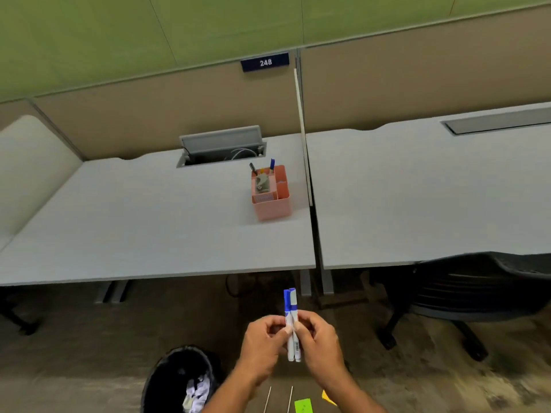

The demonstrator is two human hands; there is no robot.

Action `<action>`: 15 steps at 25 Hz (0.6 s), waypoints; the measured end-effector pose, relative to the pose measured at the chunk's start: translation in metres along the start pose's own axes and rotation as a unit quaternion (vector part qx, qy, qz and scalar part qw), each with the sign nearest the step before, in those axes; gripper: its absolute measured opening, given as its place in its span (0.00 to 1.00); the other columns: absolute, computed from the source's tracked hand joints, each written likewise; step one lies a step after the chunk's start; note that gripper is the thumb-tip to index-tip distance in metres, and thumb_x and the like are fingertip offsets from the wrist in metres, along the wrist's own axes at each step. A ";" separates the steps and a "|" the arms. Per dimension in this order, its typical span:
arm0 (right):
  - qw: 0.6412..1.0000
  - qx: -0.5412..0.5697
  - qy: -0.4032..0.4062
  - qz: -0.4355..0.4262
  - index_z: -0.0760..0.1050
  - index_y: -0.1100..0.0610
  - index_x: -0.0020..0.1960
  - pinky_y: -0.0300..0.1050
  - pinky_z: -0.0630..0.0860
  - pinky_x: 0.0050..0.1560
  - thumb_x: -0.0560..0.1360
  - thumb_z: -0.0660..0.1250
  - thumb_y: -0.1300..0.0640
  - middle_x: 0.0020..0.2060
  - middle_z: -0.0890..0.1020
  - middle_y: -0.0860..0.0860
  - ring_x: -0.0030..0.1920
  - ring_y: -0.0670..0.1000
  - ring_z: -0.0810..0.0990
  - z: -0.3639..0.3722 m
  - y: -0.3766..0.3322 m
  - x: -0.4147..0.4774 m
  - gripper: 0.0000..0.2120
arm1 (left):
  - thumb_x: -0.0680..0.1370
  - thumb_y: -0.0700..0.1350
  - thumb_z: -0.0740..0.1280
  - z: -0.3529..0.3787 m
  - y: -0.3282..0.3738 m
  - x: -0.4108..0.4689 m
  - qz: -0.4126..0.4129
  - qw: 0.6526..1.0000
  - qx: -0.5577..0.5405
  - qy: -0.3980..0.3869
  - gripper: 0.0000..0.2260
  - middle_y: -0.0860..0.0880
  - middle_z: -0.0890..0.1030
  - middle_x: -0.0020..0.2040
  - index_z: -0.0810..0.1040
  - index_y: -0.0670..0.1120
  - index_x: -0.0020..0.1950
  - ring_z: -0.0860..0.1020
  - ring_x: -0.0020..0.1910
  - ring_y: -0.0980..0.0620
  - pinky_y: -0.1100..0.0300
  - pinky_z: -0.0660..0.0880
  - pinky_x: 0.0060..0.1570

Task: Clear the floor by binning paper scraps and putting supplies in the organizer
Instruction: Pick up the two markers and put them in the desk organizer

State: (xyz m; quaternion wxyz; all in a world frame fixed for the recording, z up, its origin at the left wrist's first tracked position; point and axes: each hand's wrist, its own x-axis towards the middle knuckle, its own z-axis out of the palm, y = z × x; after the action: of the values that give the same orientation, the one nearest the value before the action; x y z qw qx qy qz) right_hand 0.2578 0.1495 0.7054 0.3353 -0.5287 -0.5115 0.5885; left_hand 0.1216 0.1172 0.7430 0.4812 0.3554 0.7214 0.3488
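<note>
Two white markers with blue caps, side by side, pinched between the fingers of two hands, left hand and right hand; one pink organizer on the desk beyond the fingertips; one black bin below-left of them; one green paper scrap and one yellow scrap beneath them

The two markers are partly covered where the left hand and right hand wrap them. Below the hands, the bin, a green note and a yellow scrap are cut by the bottom edge. The carpet right of the hands is blurred. The organizer's contents are too small to identify.
</note>
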 end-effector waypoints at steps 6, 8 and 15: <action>1.000 -0.006 0.014 0.008 0.81 0.42 0.53 0.34 0.83 0.42 0.80 0.69 0.56 0.47 0.86 0.44 0.48 0.37 0.85 -0.011 -0.044 0.031 0.09 | 0.80 0.44 0.72 -0.006 0.050 0.023 0.015 0.999 0.032 -0.007 0.05 0.53 0.89 0.47 0.86 0.53 0.53 0.88 0.47 0.56 0.59 0.86 0.47; 1.000 -0.007 0.015 0.002 0.81 0.42 0.54 0.34 0.82 0.41 0.80 0.69 0.56 0.47 0.86 0.43 0.48 0.37 0.85 -0.010 -0.055 0.049 0.09 | 0.80 0.45 0.73 -0.014 0.064 0.039 0.030 0.998 0.051 -0.010 0.06 0.56 0.89 0.47 0.86 0.55 0.53 0.87 0.48 0.58 0.60 0.85 0.49; 0.999 -0.026 0.023 -0.036 0.81 0.45 0.57 0.43 0.85 0.54 0.81 0.68 0.55 0.50 0.86 0.45 0.49 0.44 0.87 0.027 -0.107 0.154 0.08 | 0.77 0.47 0.75 -0.066 0.117 0.150 0.097 0.991 0.090 -0.007 0.08 0.54 0.88 0.45 0.84 0.54 0.55 0.88 0.44 0.55 0.61 0.86 0.48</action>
State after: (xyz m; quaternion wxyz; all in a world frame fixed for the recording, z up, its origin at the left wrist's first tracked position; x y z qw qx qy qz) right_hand 0.1828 0.3136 0.7629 0.3541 -0.5322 -0.5375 0.5500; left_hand 0.0373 0.2923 0.7945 0.4164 0.4680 0.7086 0.3249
